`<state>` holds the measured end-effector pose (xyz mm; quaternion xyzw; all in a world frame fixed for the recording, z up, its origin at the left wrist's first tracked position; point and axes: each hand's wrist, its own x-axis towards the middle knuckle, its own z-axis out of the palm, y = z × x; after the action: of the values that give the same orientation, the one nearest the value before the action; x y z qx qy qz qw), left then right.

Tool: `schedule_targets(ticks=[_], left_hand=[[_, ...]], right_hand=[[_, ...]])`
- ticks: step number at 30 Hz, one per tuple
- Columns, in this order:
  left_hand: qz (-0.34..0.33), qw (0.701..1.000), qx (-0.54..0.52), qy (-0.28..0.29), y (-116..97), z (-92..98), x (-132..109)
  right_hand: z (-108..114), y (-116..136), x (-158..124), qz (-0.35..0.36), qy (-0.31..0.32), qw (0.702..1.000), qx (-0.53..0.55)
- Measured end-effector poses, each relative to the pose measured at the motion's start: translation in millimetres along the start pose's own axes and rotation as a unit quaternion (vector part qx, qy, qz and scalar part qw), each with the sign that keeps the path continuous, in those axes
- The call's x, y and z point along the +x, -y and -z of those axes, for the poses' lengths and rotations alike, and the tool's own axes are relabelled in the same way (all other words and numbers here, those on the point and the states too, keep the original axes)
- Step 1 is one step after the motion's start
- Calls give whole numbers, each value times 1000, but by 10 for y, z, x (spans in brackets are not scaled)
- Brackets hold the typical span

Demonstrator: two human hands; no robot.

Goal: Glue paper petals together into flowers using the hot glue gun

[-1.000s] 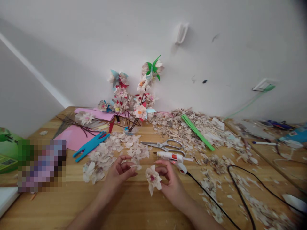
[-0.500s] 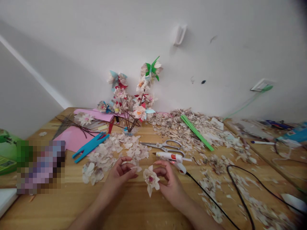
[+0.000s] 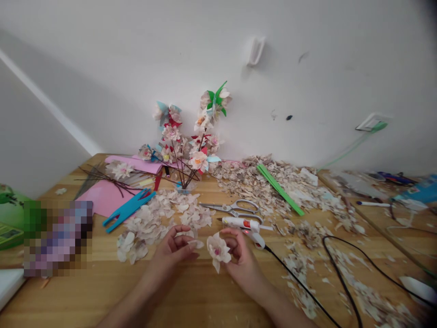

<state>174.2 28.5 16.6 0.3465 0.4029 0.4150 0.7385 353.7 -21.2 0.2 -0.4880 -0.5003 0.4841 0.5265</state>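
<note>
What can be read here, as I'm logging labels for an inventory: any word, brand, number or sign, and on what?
No text is legible.
Green package at left: dark marks, too blurred to read.
Pink-purple item: pixelated, unreadable.
Glue gun and scissors: any markings are too small to read.

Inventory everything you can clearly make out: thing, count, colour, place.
Held flower: 1, whitish, front centre
Held petal: 1, whitish, centre
Flower arrangement: 1, multicoloured, back
Twigs: several, brown, back left
Petal heaps: several, beige, centre and right
Glue gun: 1, white, centre
Scissors: 1, silver, centre
Notched strip: 1, blue, left
Long strips: count unclear, green, right
Sheets: several, pink, back left
Pen: 1, white, right
Cable: apparently 1, black, right
Socket: 1, white, right wall
Wall bracket: 1, white, above
Table: count unclear, brown, beneath
Left hand: 1, bare, holding petal
Right hand: 1, bare, holding flower
</note>
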Motion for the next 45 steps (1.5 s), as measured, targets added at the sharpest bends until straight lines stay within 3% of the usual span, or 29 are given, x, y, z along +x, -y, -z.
schedule_targets(ticks=[8, 15, 21, 33, 45], left_hand=[[38, 999, -7, -2, 40, -51, -43], [94, 995, -12, -11, 34, -98, -96], [124, 991, -39, -13, -1, -115, -120], [132, 990, -43, -9, -58, -158, -176], [117, 992, -51, -12, -40, -145, -155]], right_hand=[[3, -36, -8, 32, -41, 998, -28], [-37, -54, 6, 0, -33, 999, 7], [-77, -64, -6, 21, -29, 999, -9], [-47, -109, -37, 68, -56, 992, -93], [-50, -109, -36, 77, -74, 988, -108]])
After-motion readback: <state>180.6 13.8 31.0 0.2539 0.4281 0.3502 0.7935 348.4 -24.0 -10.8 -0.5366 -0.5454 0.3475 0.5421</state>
